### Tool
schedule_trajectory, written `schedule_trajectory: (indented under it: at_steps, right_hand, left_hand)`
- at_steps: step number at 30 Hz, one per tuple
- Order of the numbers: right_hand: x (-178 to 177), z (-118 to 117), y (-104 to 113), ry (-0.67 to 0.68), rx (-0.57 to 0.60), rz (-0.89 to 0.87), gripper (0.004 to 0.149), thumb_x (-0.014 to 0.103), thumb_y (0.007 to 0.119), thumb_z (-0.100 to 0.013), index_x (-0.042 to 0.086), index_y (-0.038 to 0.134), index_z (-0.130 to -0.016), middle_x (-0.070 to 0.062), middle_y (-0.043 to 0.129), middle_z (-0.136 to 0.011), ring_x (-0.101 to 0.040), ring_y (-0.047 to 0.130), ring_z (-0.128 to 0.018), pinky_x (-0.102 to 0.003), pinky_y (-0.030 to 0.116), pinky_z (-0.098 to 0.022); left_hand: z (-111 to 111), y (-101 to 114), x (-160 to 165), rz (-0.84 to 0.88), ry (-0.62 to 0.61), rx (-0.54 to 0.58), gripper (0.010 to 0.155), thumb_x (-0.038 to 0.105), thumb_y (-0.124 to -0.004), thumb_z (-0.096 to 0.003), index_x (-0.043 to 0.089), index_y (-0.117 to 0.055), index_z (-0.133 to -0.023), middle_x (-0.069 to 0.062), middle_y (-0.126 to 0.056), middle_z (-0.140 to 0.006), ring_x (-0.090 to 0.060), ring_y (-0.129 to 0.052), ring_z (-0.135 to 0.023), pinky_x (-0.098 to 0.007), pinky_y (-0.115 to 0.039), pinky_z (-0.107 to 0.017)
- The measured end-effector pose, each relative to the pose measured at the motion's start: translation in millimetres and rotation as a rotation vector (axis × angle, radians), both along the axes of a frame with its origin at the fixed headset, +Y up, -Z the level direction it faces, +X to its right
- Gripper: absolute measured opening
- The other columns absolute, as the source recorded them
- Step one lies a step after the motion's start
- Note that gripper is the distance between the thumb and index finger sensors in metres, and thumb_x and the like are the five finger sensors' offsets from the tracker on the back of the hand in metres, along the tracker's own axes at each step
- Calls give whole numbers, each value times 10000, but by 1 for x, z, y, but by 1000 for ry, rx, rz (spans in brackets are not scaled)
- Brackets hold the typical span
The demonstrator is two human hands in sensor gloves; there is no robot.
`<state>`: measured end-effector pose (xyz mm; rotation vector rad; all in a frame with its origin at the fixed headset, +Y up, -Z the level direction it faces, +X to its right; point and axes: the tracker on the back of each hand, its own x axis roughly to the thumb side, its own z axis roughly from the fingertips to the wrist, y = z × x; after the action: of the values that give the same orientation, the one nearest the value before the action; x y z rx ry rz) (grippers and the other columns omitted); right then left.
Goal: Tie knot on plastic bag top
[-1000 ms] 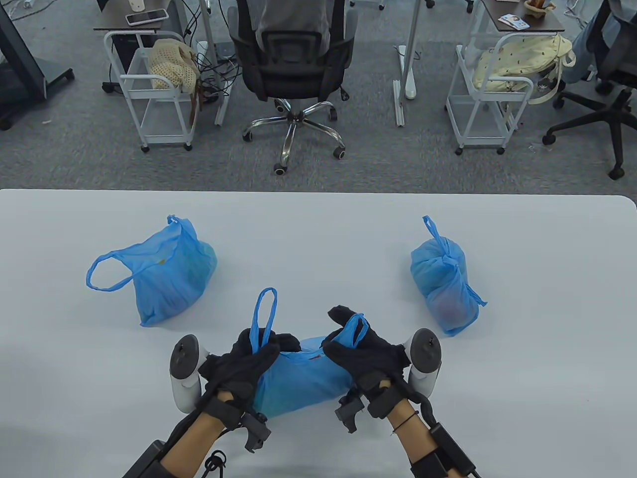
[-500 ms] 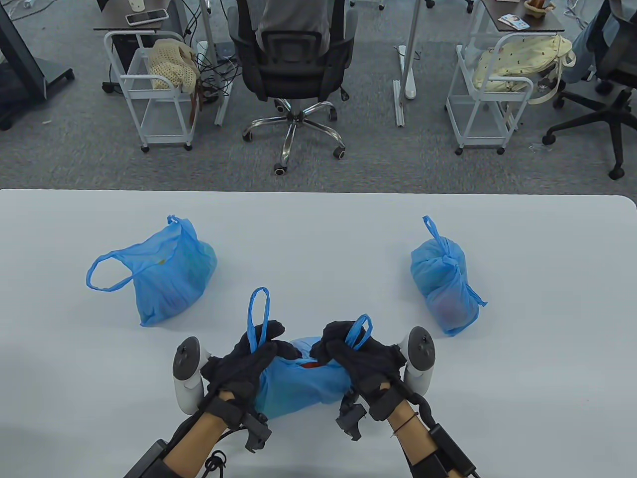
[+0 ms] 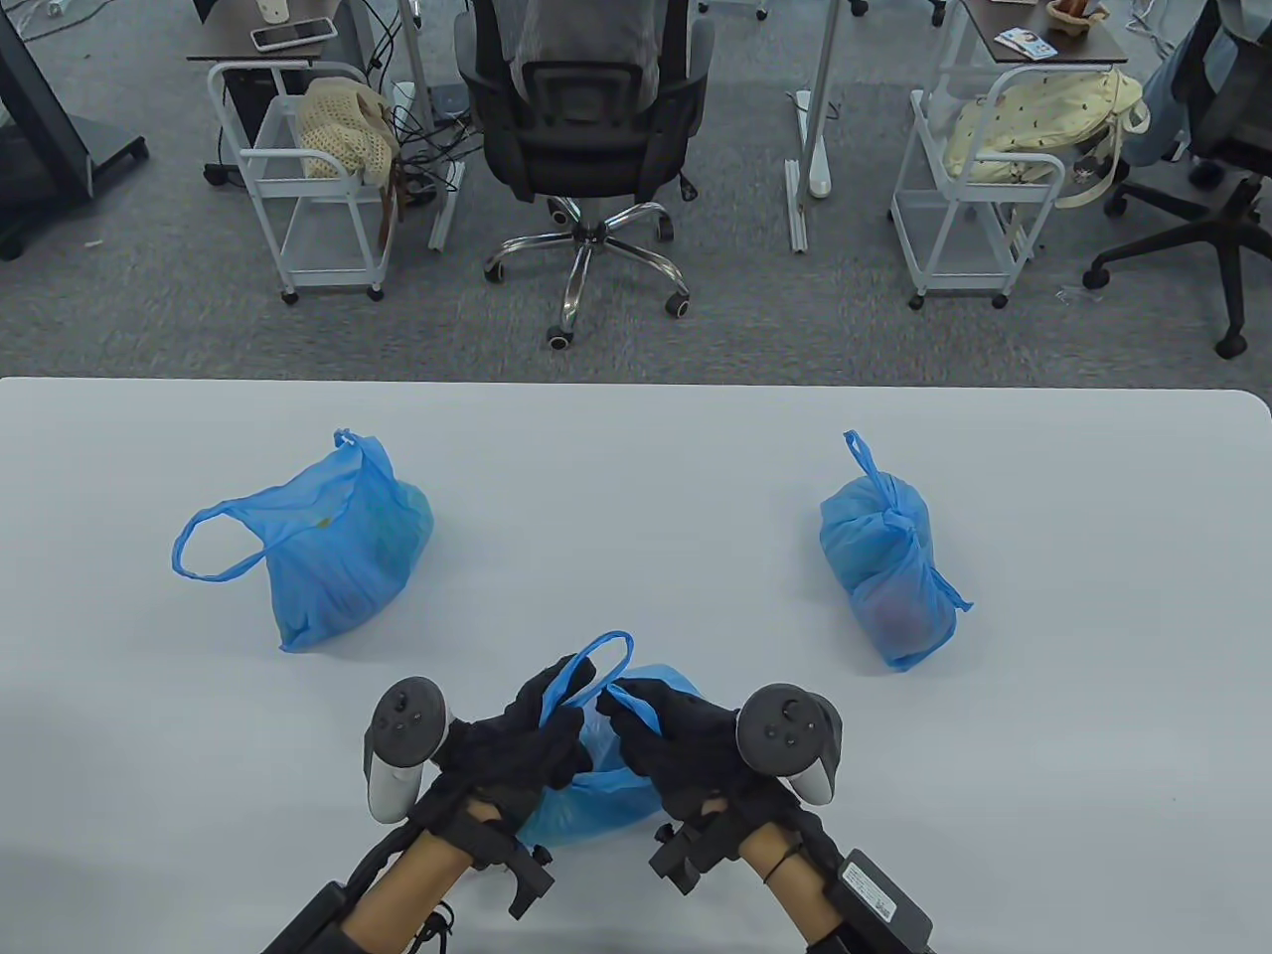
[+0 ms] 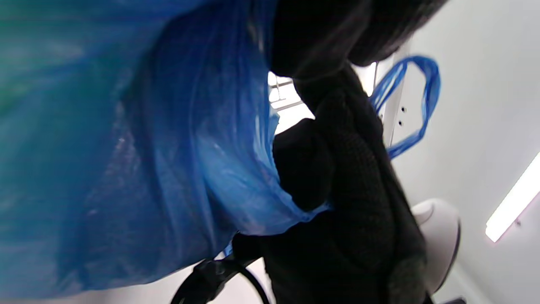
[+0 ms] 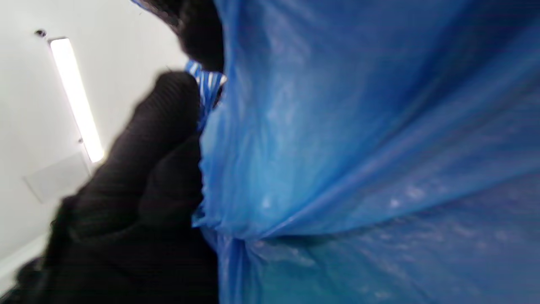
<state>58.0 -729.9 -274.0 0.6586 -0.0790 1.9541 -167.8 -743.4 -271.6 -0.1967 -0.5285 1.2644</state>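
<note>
The thin, crinkled blue plastic bag [image 3: 596,785] lay at the near edge of the white counter [image 3: 636,447], bunched between the two gloved hands. The left hand [image 3: 517,740], in a black knit sensor glove, had its fingers [image 4: 303,169] curled round one twisted handle loop [image 3: 596,661], which arched up and over toward the other hand. The right hand [image 3: 676,740], gloved the same way, had its fingers [image 5: 168,114] clamped on the second handle strip [image 3: 636,708], pinched tight against the bag's gathered neck. The two hands met over the bag, knuckles nearly touching, and hid most of its top. A grey and white tracker sat on the back of each hand.

Farther out, well apart to the left, lay a filmy blue plastic bag with open handles [image 3: 328,547], one loop spread flat on the counter. Well apart to the right lay a smaller blue plastic bag already knotted at the top [image 3: 889,561], something reddish showing dimly through it. Beyond the counter stood a black mesh office chair [image 3: 586,129] on grey carpet, flanked by white wire carts [image 3: 308,189].
</note>
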Motion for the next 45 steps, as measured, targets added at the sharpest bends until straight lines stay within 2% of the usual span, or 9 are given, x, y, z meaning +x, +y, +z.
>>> schedule_trajectory:
  at_steps: [9, 13, 15, 17, 20, 29, 32, 38, 45]
  right_hand:
    - [-13, 18, 13, -109, 267, 260, 385, 294, 767, -506, 87, 801, -828, 3, 960, -366, -265, 988, -319, -603, 757, -413]
    - [-22, 29, 18, -161, 430, 415, 390, 308, 772, -499, 84, 811, -815, 23, 966, -353, -249, 998, -305, -589, 776, -402]
    - [-25, 32, 20, -175, 462, 457, 381, 313, 783, -492, 89, 817, -799, 26, 969, -343, -245, 1003, -295, -586, 783, -397]
    - [-25, 31, 19, -174, 448, 471, 368, 318, 797, -488, 111, 825, -791, 28, 973, -338, -240, 1007, -289, -582, 789, -394]
    - [-27, 29, 17, -155, 417, 464, 369, 318, 805, -485, 108, 835, -788, 25, 977, -335, -244, 1008, -289, -584, 788, -395]
    - [-7, 9, 4, -44, 142, 171, 492, 405, 791, -493, 143, 733, -906, -19, 966, -594, -304, 995, -531, -602, 733, -496]
    - [2, 4, 3, -45, 44, -29, 416, 321, 817, -489, 135, 774, -858, -56, 978, -608, -327, 1001, -525, -622, 734, -476]
    - [1, 11, 10, -76, 170, 20, 359, 297, 865, -468, 157, 843, -798, -59, 1007, -558, -313, 1023, -500, -622, 749, -467]
    - [-2, 13, 11, -70, 159, 44, 354, 333, 864, -469, 178, 853, -787, -63, 1007, -589, -339, 1015, -548, -627, 741, -476]
  left_hand:
    - [11, 5, 12, -166, -62, 122, 938, 708, -711, -461, 108, -363, -1093, 142, -936, -452, -200, -1005, -552, -576, -679, -652]
    - [16, 4, 14, -178, 41, 151, 898, 721, -667, -462, 126, -416, -1086, 150, -946, -402, -190, -1024, -508, -565, -709, -629]
    - [18, 2, 12, -159, 129, 145, 726, 659, -650, -493, 230, -529, -1067, 161, -964, -316, -161, -1052, -459, -534, -743, -615]
    - [16, 1, 7, -101, 195, 127, 526, 562, -649, -521, 350, -675, -1002, 158, -986, -235, -151, -1075, -419, -518, -762, -606]
    - [12, -3, 3, -67, 201, 88, 440, 485, -663, -540, 357, -752, -951, 164, -999, -191, -141, -1088, -401, -503, -770, -609]
    - [0, -18, -10, 185, 178, -124, 455, 483, -592, -558, 323, -748, -954, 172, -1000, -207, -134, -1082, -420, -505, -758, -622]
    - [-5, -25, -12, 267, 126, -169, 470, 483, -598, -556, 306, -739, -968, 175, -999, -234, -136, -1070, -429, -509, -743, -628]
    - [-5, -16, -2, 106, -45, -29, 713, 644, -704, -489, 251, -567, -1068, 143, -987, -374, -187, -1033, -543, -563, -683, -660]
    - [0, -15, 0, 120, 12, -35, 495, 490, -607, -548, 309, -694, -1000, 126, -1004, -283, -187, -1053, -484, -558, -702, -635]
